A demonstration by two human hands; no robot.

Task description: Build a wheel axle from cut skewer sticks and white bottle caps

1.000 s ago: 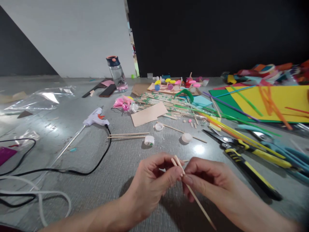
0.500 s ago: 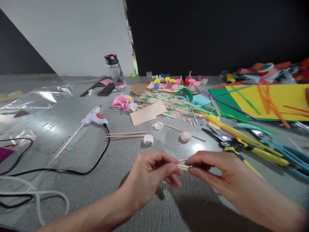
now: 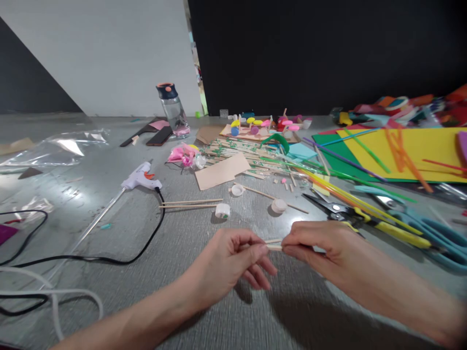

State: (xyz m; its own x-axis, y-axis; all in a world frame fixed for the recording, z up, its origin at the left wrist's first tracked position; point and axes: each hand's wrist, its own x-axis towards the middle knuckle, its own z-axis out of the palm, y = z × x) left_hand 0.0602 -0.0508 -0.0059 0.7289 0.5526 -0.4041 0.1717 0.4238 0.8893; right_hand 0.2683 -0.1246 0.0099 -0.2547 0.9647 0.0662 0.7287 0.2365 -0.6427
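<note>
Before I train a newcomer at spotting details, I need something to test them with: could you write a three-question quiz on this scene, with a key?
1. True or false: the left hand and the right hand both pinch wooden sticks.
2. What colour is the trigger of the glue gun? a) green, b) orange, c) black
3. Fill in: the yellow sheet partly covers another sheet, coloured ____.

Key: 1. True. 2. b. 3. Green.
</note>
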